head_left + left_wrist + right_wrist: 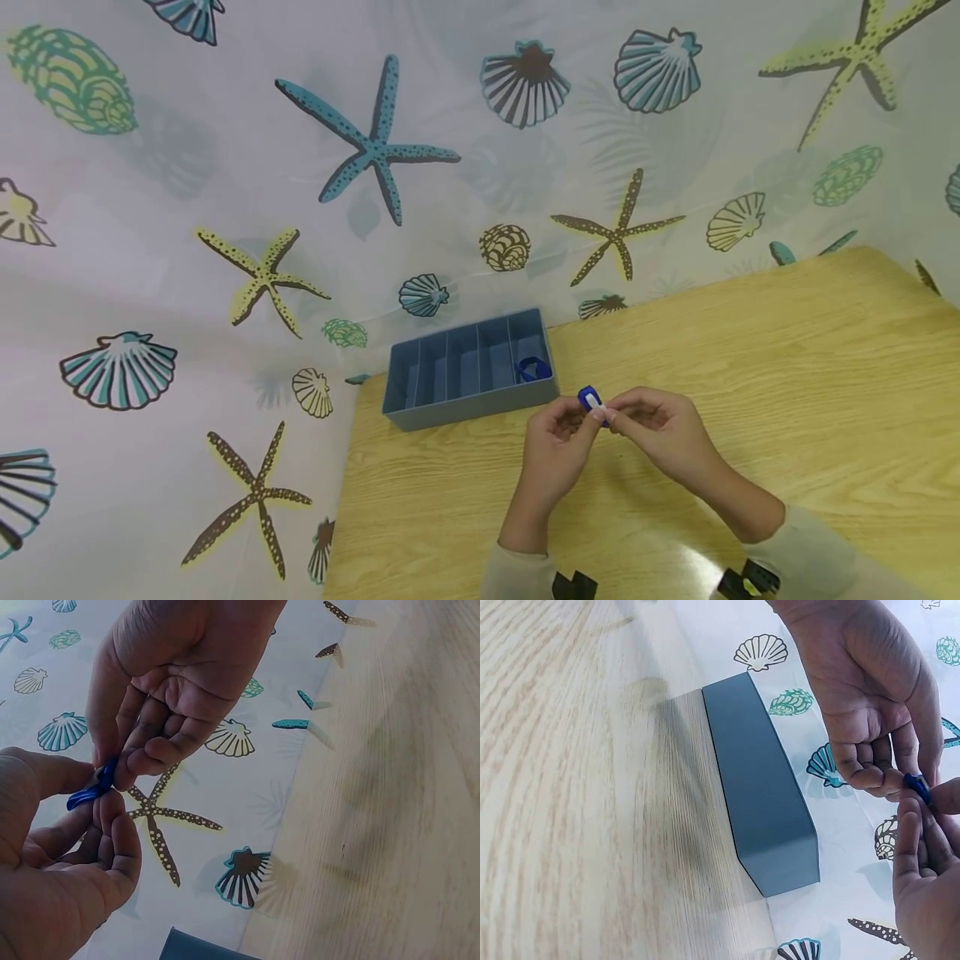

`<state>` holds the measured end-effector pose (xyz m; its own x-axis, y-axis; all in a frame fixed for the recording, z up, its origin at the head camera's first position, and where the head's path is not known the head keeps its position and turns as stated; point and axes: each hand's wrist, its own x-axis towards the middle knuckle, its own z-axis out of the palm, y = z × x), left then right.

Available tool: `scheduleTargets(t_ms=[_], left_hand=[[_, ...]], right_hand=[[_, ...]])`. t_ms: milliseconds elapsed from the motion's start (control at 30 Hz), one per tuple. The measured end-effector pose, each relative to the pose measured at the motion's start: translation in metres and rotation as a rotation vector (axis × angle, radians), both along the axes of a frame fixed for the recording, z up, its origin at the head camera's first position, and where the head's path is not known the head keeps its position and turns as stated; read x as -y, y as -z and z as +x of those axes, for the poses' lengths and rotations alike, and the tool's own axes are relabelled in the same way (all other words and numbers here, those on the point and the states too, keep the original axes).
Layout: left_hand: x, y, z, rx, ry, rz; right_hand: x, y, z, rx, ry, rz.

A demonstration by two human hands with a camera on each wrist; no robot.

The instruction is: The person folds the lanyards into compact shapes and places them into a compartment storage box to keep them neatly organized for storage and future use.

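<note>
A small blue piece with a white part [591,401] is held between both hands above the table; its exact kind is too small to tell. My left hand [553,454] pinches it from the left between thumb and fingers. From the other side, the thumb and fingertips of my right hand [667,433] pinch it too. In the left wrist view the blue piece [94,787] looks glossy and slightly twisted, its ends partly covered by fingertips. Just left of the hands stands a grey-blue divided box [450,408], with a blue looped band [534,369] in its rightmost compartment.
The light wood table [787,375] extends to the right and toward the front. A white cloth [465,183] printed with shells and starfish hangs along the back and left edges. The box stands close against that cloth at the back.
</note>
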<state>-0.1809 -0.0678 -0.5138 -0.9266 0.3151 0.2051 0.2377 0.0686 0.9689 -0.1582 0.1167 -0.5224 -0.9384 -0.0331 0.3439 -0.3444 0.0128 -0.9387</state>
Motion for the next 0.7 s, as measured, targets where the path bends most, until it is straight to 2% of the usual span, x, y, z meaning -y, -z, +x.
scheduleTargets(t_ms=[367, 533, 700], left_hand=[[0.005, -0.001, -0.006, -0.003, -0.064, 0.007], [0.012, -0.001, -0.011, -0.007, -0.131, -0.009], [0.021, -0.002, -0.017, 0.013, -0.181, -0.014]], right_hand=[[0.005, 0.003, -0.008, -0.061, -0.039, -0.017], [0.007, 0.007, -0.017, -0.081, -0.005, 0.066], [0.009, 0.008, -0.029, -0.081, 0.043, 0.257]])
